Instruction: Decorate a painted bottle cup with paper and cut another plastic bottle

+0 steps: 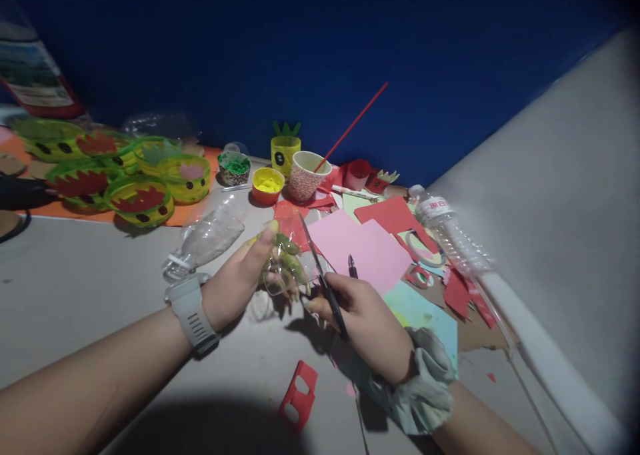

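Observation:
My left hand (240, 278), with a grey watch on the wrist, is closed around a clear cut piece of plastic bottle (285, 265) with green paint smears. My right hand (365, 321) grips a pair of dark scissors (323, 275), whose blades point up and away toward the plastic piece. Both hands hover over the grey table, close together. A grey scrunchie sits on my right wrist.
A clear bottle top half (205, 241) lies left of my hands. Several green-and-yellow painted rings (140, 198) sit on an orange sheet. Paint cups (267, 185), a patterned cup with a red stick (307, 175), pink paper (360, 245), a water bottle (450, 231), red scraps (300, 391).

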